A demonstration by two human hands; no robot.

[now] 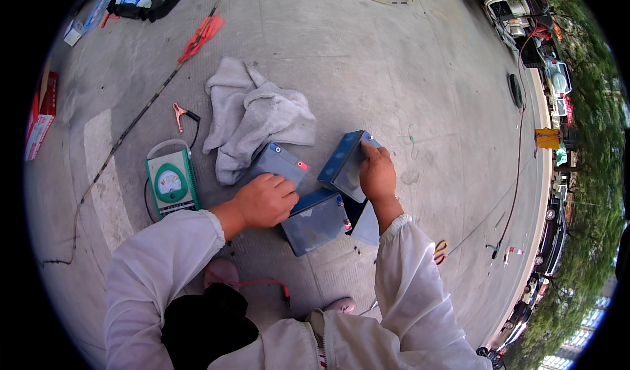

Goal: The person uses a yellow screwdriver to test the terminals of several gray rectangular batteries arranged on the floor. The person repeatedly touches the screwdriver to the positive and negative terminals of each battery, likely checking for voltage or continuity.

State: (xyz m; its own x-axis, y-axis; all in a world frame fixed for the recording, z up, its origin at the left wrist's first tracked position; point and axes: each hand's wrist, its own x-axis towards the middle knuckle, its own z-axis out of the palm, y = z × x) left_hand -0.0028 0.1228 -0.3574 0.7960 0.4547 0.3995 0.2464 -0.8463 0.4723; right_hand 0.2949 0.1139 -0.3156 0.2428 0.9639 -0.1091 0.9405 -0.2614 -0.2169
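Observation:
Several blue-grey block batteries are grouped on the ground before me. My right hand [378, 172] grips the tilted right-hand battery [344, 166], its fingers at the far edge near a terminal. My left hand [266, 199] is closed, knuckles up, at the near edge of the left battery [281, 165], which has a blue and a red terminal. Whatever its fingers hold, if anything, is hidden. Between my hands a nearer battery [315, 224] lies with its terminals toward the right. Part of another battery [366, 227] shows beside it, under my right wrist.
A crumpled grey towel [262, 110] lies beyond the batteries. Left of them is a green-and-white dial tester [172, 183] with a copper clamp [178, 115]. A red lead [266, 282] lies by my feet, scissors [440, 252] at the right. A striped cord [141, 110] crosses the left.

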